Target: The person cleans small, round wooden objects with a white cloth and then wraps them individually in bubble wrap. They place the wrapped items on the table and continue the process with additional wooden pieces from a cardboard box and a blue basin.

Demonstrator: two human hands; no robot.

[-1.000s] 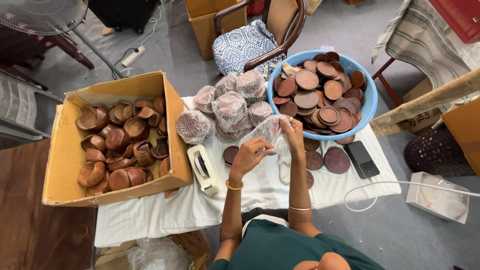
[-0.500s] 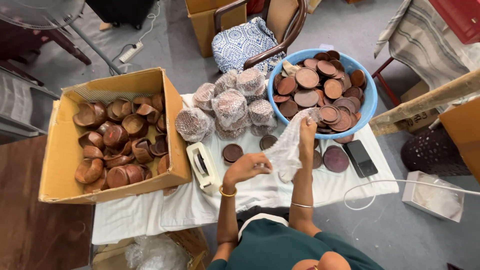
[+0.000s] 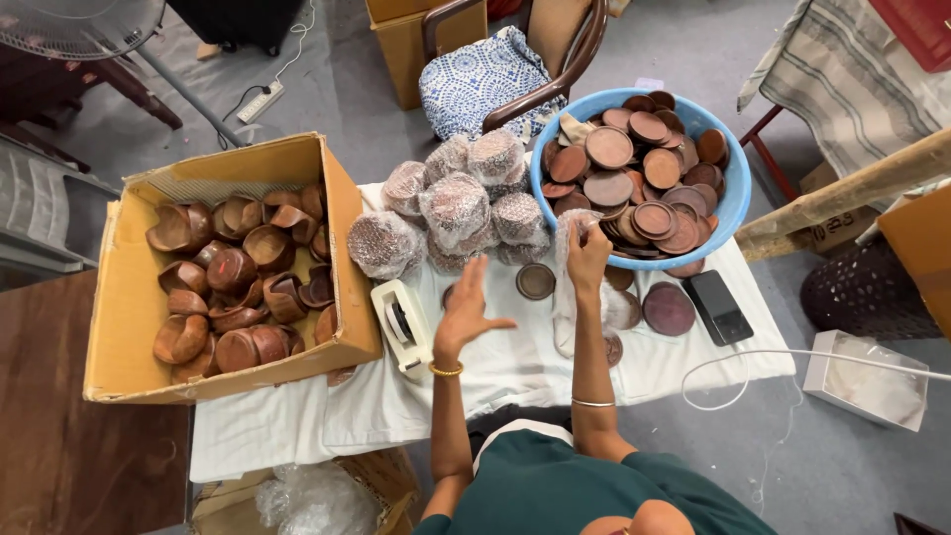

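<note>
Bubble wrap, a clear, dimpled sheet, hangs limp from the right hand and drapes down onto the white cloth that covers the bench, just in front of the blue tub.

At the far left stands an open cardboard box, its flaps up, filled with small turned wooden bowls, brown and glossy, lying at all angles. Just right of the box a white tape dispenser rests on the cloth. Behind it a heap of wrapped bundles is piled, rounded lumps in the same dimpled film with dark wood showing through.

The left hand is raised above the cloth with its fingers spread wide, holding nothing; a gold bangle sits on that wrist. A round wooden lid lies flat on the cloth between the two hands. The right hand is pinched closed on the top edge of the wrap, near the tub's rim.

The tub is round, smooth plastic, heaped with flat wooden discs with ringed faces. A larger dark disc lies on the cloth below it, and a black phone rests just beside that.
</note>
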